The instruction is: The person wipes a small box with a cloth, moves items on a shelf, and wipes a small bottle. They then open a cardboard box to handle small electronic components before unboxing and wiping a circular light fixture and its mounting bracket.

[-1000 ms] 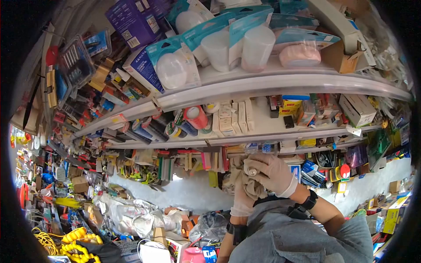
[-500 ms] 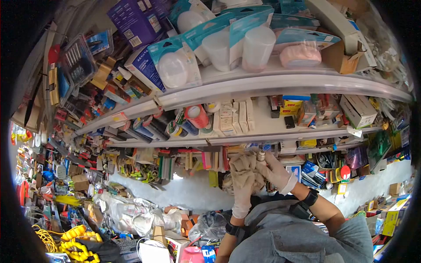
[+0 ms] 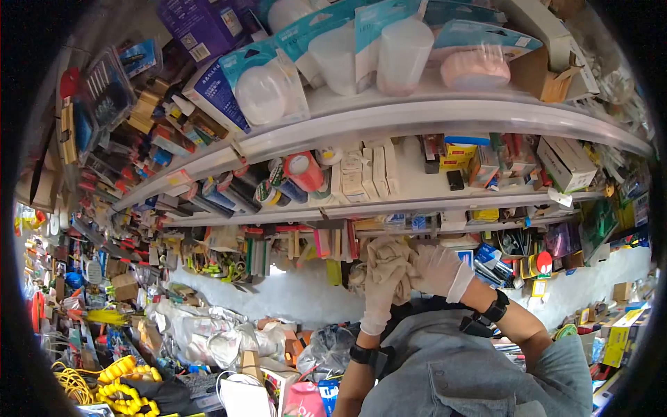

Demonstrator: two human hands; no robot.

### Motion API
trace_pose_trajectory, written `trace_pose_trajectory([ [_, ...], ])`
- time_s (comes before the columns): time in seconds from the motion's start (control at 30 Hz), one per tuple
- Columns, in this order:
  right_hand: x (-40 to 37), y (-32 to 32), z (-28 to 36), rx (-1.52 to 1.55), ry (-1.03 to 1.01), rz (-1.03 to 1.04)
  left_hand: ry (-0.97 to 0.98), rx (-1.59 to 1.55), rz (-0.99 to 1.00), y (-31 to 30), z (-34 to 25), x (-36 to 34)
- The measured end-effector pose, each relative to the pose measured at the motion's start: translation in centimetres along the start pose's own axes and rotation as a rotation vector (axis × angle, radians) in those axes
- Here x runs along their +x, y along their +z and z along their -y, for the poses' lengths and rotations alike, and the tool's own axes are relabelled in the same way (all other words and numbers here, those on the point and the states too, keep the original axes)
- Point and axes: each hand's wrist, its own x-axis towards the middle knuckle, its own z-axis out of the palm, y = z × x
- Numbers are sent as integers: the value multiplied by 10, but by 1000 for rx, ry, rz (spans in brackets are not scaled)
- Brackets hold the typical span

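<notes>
A crumpled beige cloth (image 3: 390, 254) is bunched up in front of my chest, just under the lower shelf edge. My left hand (image 3: 381, 297), in a white glove, is closed around its lower part. From the other side my right hand (image 3: 442, 271), also gloved in white, presses against the cloth with its fingers curled inward. Cloth and glove hide those fingertips and whatever they hold. The small silvery, ridged end seen earlier between the hands is out of sight.
Above the hands run two shelves; the upper one (image 3: 417, 115) carries packaged white lamps (image 3: 401, 57). Tape rolls (image 3: 303, 172) and small white boxes (image 3: 361, 174) fill the lower one. Bagged goods (image 3: 208, 333) lie below left, and a pen bin (image 3: 521, 243) stands at right.
My right hand has turned and closed in against the cloth, and the silvery ridged end has gone from view. The left hand keeps its hold; the whole view has shifted slightly.
</notes>
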Motion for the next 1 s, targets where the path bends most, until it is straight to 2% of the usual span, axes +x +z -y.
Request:
trace_pose_trajectory([
  [0.03, -2, -5, -1, 42, -7, 42, -85, -65, 18, 0, -1, -1],
  [0.07, -3, -10, -2, 45, -4, 49, -93, -68, 22, 1, -3, -2],
  [0.13, -3, -16, -5, 200, 41, 176, -381, -656, -61, 1, -5, -7],
  [0.17, -4, -10, -12, 243, 24, 156, -392, -657, -61, 1, -10, -6],
  [0.23, -5, 0, -31, 451, 66, -7, -685, -1156, -271, 0, -19, -2],
  [0.27, 1, -10, -40, 317, -100, -138, -721, -1111, -226, 5, 18, -17],
  [0.33, 15, 38, -99, 833, 161, -184, -682, -1197, -202, -2, 10, -19],
  [0.4, 31, 27, -116, 628, 388, -408, -645, -1289, -138, -9, 4, -23],
  [0.47, 50, 26, -136, 573, 418, -510, -728, -1294, -155, -12, 1, -29],
  [0.5, 57, 8, -131, 322, 528, -433, -801, -1298, -170, -13, 0, -31],
  [0.53, 64, 8, -135, 320, 529, -426, -807, -1300, -173, -12, -3, -32],
  [0.6, 78, 6, -135, -87, 394, -451, -803, -1349, -174, -11, -12, -33],
  [0.63, 84, -2, -131, -204, 433, -247, -807, -1353, -179, -11, -20, -32],
  [0.67, 90, 6, -134, -207, 428, -241, -827, -1410, -197, -12, -30, -29],
  [0.73, 103, 28, -142, -460, 403, -168, -841, -1473, -225, -12, -29, -33],
  [0.83, 104, 26, -137, -379, 366, -272, -829, -1391, -178, -7, 2, -55],
  [0.87, 102, 25, -135, -387, 353, -273, -863, -1372, -210, -6, 5, -58],
  [0.93, 99, 23, -129, -409, 312, -439, -888, -1365, -253, -4, 13, -62],
  [1.0, 103, 9, -118, -383, 297, -407, -945, -1369, -349, -5, 13, -60],
])
